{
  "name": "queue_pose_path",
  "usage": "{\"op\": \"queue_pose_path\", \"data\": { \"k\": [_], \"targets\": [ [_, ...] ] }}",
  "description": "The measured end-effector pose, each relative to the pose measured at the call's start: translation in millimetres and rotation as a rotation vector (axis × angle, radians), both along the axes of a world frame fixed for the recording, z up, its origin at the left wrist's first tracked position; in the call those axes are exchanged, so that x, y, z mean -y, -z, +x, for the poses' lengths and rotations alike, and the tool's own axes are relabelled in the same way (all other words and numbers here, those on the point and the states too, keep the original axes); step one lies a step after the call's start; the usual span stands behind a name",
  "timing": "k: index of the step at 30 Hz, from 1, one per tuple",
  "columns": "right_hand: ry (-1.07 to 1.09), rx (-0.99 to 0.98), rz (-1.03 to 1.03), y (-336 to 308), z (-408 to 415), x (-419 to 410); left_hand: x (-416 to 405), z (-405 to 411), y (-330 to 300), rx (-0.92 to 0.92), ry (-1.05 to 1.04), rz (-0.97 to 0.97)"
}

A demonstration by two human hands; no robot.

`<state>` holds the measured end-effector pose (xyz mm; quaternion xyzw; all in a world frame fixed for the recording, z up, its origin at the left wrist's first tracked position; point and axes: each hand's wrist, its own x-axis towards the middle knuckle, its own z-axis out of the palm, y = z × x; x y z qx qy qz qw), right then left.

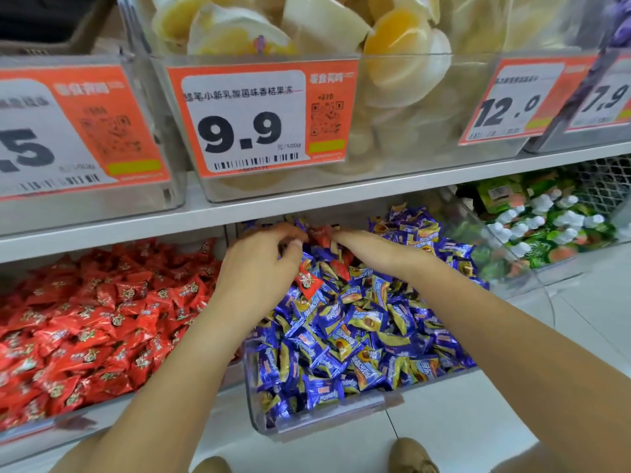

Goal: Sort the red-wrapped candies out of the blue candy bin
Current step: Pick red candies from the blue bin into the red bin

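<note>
The clear blue candy bin (pixel 341 409) on the lower shelf is full of blue-and-yellow wrapped candies (pixel 358 332). Both hands reach into its back part. My left hand (pixel 259 264) has curled fingers, and a red-wrapped candy (pixel 307 280) sticks out from under its palm. My right hand (pixel 362 245) pinches another red candy (pixel 320 234) at its fingertips, right beside my left fingers. A third red candy (pixel 341 268) lies among the blue ones between the hands.
A bin of red-wrapped candies (pixel 102 322) sits directly left of the blue bin. To the right is a bin of green packets (pixel 546 230). The shelf above (pixel 341 196) carries jelly-cup bins with orange price tags (pixel 259 117) and overhangs the hands.
</note>
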<state>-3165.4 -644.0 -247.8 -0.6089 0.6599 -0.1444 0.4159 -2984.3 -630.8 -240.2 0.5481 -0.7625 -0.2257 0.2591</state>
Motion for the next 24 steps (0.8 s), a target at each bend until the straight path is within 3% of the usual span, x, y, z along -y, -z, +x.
{"op": "queue_pose_path", "data": {
  "k": [3,8,12,16,20,24],
  "targets": [
    [-0.081,0.023,-0.048,-8,1,-24,0,1,1,-0.055,-0.019,-0.005],
    [-0.355,-0.377,-0.339,-3,-1,-64,-3,3,0,-0.091,-0.002,-0.045],
    [-0.388,-0.33,-0.378,-3,-8,-88,-12,8,-6,-0.16,0.037,-0.065],
    [-0.153,0.031,-0.377,-14,-26,-102,-24,15,-7,-0.202,0.103,-0.075],
    [0.129,-0.052,-0.498,-18,-39,-92,-32,13,-2,-0.098,0.144,-0.118],
    [0.161,-0.12,-0.449,-19,-41,-76,-32,5,0,0.142,0.22,-0.143]
  ]
}}
